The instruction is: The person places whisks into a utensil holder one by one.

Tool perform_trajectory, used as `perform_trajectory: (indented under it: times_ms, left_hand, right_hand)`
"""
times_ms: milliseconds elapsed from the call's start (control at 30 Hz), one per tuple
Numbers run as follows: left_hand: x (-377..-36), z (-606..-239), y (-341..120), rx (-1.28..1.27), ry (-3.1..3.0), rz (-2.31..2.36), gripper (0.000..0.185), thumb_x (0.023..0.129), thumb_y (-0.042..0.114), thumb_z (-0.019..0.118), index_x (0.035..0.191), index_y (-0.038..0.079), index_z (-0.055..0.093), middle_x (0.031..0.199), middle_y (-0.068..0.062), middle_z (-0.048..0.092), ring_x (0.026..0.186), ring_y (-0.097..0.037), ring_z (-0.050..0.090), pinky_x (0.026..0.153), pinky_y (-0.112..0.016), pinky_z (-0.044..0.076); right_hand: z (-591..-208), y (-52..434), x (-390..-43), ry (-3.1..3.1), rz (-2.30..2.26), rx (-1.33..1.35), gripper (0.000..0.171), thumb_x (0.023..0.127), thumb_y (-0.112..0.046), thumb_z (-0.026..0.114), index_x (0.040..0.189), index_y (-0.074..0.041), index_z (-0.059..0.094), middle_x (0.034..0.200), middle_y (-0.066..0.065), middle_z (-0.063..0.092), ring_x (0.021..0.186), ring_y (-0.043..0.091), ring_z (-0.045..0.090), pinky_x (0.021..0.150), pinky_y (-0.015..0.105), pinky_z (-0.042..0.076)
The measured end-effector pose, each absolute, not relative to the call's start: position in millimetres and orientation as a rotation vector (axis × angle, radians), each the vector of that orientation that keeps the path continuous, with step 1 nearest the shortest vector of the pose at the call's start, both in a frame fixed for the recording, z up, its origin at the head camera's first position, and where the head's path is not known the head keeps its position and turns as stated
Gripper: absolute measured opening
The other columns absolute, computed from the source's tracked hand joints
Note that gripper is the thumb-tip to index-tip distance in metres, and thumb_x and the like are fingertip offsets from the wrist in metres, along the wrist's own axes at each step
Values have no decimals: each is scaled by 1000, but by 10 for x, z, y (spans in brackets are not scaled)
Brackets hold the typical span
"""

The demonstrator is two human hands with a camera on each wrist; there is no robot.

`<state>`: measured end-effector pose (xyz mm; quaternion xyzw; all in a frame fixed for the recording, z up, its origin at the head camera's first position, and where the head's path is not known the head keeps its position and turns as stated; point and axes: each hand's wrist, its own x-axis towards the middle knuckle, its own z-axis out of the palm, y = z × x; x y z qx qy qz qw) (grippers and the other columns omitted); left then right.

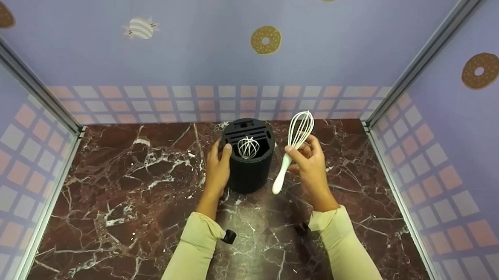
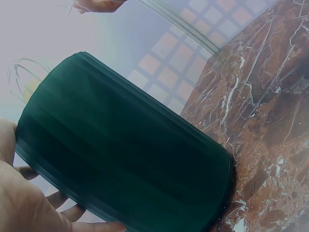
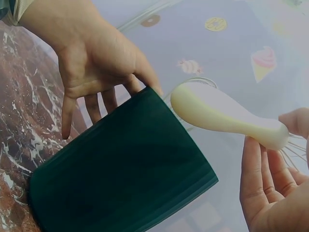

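Lilac walls printed with doughnuts and pastel squares box in a dark red marble counter (image 1: 114, 201), and near its back edge, at about twelve o'clock from the person, stands a black ribbed holder (image 1: 247, 157), upright on the stone. Its top is slotted, and a wire whisk head (image 1: 248, 147) pokes up from its open compartment. At the holder's nine o'clock side the left hand (image 1: 217, 168) lies against the wall with fairly straight fingers and the thumb up at the rim, steadying it rather than clenching it. At three o'clock of the holder, clear of it, the right hand (image 1: 312, 164) pinches a white whisk (image 1: 292, 148) where wires meet handle, wires pointing up toward twelve, the pale handle hanging toward six. I'd judge the whisk is held beside the holder, either just out of it or about to go in. Stowing it would call for carrying it over the opening and lowering it straight past the other whisk.
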<state>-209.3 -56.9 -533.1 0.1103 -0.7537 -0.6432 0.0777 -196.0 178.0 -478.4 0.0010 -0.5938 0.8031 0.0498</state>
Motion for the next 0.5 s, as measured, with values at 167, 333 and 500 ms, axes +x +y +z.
perform_trajectory:
  times_ms: [167,333,500]
  left_hand:
    - [-2083,-5329,-577,346,-2275,-1933,59,105,46,50,155,16,43,154,-22,42,144,-41,40,120,-54,31]
    - [-2076,-5323,-579,343,-2286,-1943,60,105,48,49,157,17,41,154,-22,41,145,-39,39,119,-54,32]
    - [-2076,-5317,-572,361,-2289,-1932,60,104,46,50,156,17,43,154,-22,42,144,-40,40,120,-55,31]
  right_hand:
    - [-4754,1750,-1967,-1781,2442,38,54,89,-2,74,135,-4,46,93,3,64,72,14,63,50,30,57]
    - [-4727,1739,-2001,-1772,2418,45,52,89,0,74,134,-8,47,92,5,62,71,15,64,52,30,57]
    - [-4700,1732,-2035,-1772,2402,44,56,90,0,73,137,-6,43,94,5,62,74,15,66,55,32,59]
